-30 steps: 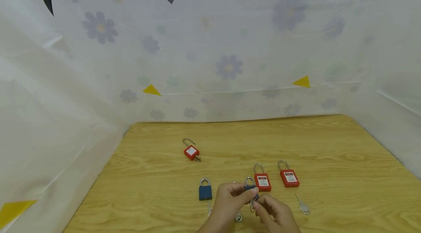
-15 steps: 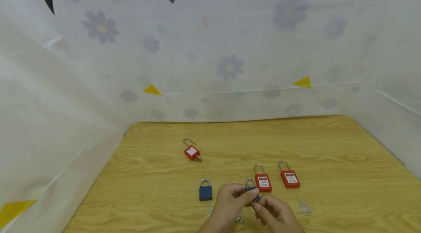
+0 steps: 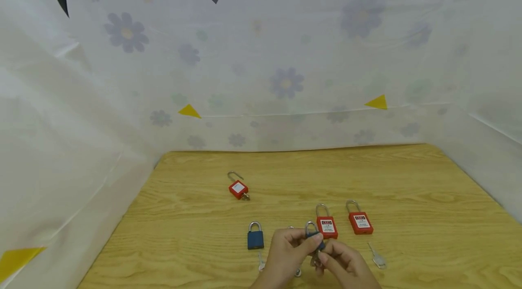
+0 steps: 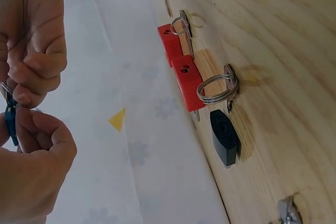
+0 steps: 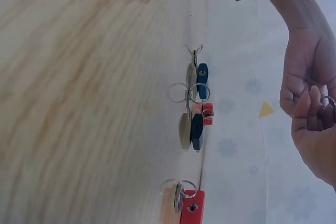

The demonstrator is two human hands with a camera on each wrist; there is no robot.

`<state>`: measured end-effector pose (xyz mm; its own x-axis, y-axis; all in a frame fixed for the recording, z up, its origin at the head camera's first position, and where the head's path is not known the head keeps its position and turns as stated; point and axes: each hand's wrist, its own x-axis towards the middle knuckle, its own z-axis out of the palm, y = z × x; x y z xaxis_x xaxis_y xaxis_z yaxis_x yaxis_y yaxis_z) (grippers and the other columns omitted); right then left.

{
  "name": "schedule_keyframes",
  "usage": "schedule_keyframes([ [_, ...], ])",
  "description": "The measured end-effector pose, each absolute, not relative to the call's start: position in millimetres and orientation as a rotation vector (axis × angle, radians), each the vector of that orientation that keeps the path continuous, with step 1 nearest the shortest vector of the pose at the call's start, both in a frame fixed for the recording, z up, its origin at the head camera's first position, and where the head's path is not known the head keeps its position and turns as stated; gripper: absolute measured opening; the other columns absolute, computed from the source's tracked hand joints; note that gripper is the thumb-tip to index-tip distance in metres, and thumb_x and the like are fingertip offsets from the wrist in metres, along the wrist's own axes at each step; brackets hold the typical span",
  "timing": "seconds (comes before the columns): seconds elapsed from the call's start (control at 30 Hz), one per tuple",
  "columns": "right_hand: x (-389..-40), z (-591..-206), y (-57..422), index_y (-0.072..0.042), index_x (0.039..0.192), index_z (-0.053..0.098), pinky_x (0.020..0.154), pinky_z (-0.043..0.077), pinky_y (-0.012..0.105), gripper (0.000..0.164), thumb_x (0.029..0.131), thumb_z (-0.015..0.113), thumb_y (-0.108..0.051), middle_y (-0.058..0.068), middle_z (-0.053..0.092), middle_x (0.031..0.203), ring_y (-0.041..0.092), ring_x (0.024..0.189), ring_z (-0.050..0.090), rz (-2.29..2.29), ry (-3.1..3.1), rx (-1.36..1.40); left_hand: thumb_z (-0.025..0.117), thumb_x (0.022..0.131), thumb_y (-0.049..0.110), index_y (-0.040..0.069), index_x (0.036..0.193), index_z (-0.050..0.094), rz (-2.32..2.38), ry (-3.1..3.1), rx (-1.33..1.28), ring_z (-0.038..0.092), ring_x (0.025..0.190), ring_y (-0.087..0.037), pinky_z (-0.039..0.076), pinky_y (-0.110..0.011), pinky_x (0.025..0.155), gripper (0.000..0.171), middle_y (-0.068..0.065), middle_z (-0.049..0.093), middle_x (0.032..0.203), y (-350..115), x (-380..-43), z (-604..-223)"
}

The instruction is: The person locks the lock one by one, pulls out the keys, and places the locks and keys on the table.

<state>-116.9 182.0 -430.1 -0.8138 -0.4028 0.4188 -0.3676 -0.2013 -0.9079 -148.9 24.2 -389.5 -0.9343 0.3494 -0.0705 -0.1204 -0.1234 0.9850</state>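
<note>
Low in the middle of the head view, my left hand (image 3: pixel 285 255) pinches a small blue padlock (image 3: pixel 321 246) between thumb and fingers, shackle upward. Right beside it my right hand (image 3: pixel 347 265) pinches a key (image 3: pixel 315 261) at the padlock's lower end; how deep the key sits is hidden by the fingers. The left wrist view shows the blue padlock (image 4: pixel 10 119) edge-on between both hands. In the right wrist view a metal ring (image 5: pixel 329 99) shows by the right fingers. I cannot tell whether the shackle is locked.
Another blue padlock (image 3: pixel 255 239) lies left, with a key (image 3: pixel 261 262) before it. Two red padlocks (image 3: pixel 327 227) (image 3: pixel 360 223) lie right, near a loose key (image 3: pixel 379 260). Farther back lies an unlocked red padlock (image 3: pixel 238 189) with its key. A black padlock (image 4: pixel 224 137) stands behind my left hand.
The right fingers have shifted slightly and the key has turned, with its head now showing below the padlock. The padlock tilts a little more. The other padlocks stay put.
</note>
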Motion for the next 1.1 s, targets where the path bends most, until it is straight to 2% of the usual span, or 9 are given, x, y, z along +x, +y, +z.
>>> schedule_keyframes([
  [0.13,-115.0,-434.9,177.3,0.010,0.086,0.046,0.075,0.052,0.027,0.017,0.093,0.031,0.015,-0.006,0.062,0.100,0.010,0.090,0.061,-2.216,1.995,-1.024,0.066,0.085,0.019,-0.008,0.091,0.069,2.130,1.914,0.201,0.055,0.064,-0.007,0.048,-0.019,0.063,0.028,0.004,0.064,0.069,20.4,-153.5,-387.4],
  [0.37,-113.0,-431.1,177.7,0.009,0.093,0.051,0.074,0.052,0.027,0.020,0.095,0.031,0.012,-0.008,0.063,0.103,0.010,0.084,0.062,-2.219,2.016,-0.969,0.066,0.085,0.023,-0.006,0.092,0.069,2.106,1.936,0.163,0.057,0.066,-0.007,0.051,-0.023,0.068,0.030,0.004,0.066,0.073,14.1,-156.4,-382.6],
  [0.53,-113.5,-428.1,179.2,0.009,0.092,0.050,0.074,0.052,0.027,0.018,0.095,0.032,0.010,-0.008,0.063,0.099,0.010,0.082,0.060,-2.211,2.031,-0.928,0.066,0.086,0.022,-0.006,0.095,0.069,2.100,1.931,0.123,0.058,0.068,-0.007,0.053,-0.025,0.071,0.029,0.003,0.068,0.077,12.6,-156.8,-383.2],
  [0.7,-112.7,-426.4,181.6,0.009,0.092,0.050,0.074,0.052,0.026,0.017,0.097,0.035,0.004,-0.008,0.063,0.093,0.008,0.079,0.059,-2.207,2.029,-0.815,0.065,0.087,0.021,-0.005,0.097,0.068,2.098,1.919,0.112,0.058,0.068,-0.006,0.052,-0.022,0.070,0.028,0.003,0.069,0.079,11.7,-158.0,-384.4],
  [0.87,-113.7,-429.1,187.6,0.009,0.092,0.049,0.073,0.052,0.025,0.015,0.097,0.035,0.005,-0.009,0.063,0.094,0.008,0.079,0.059,-2.205,2.047,-0.823,0.065,0.087,0.018,-0.008,0.099,0.067,2.107,1.914,0.116,0.059,0.068,-0.005,0.052,-0.020,0.067,0.029,0.000,0.070,0.080,12.3,-158.2,-387.5],
  [1.1,-118.9,-432.3,224.3,0.009,0.091,0.050,0.068,0.051,0.024,0.017,0.098,0.038,0.000,-0.009,0.060,0.086,0.010,0.075,0.058,-2.061,2.271,-0.606,0.065,0.086,0.015,-0.008,0.099,0.067,2.116,1.904,0.116,0.059,0.067,-0.004,0.052,-0.020,0.066,0.026,-0.001,0.070,0.080,11.5,-158.6,-390.8],
])
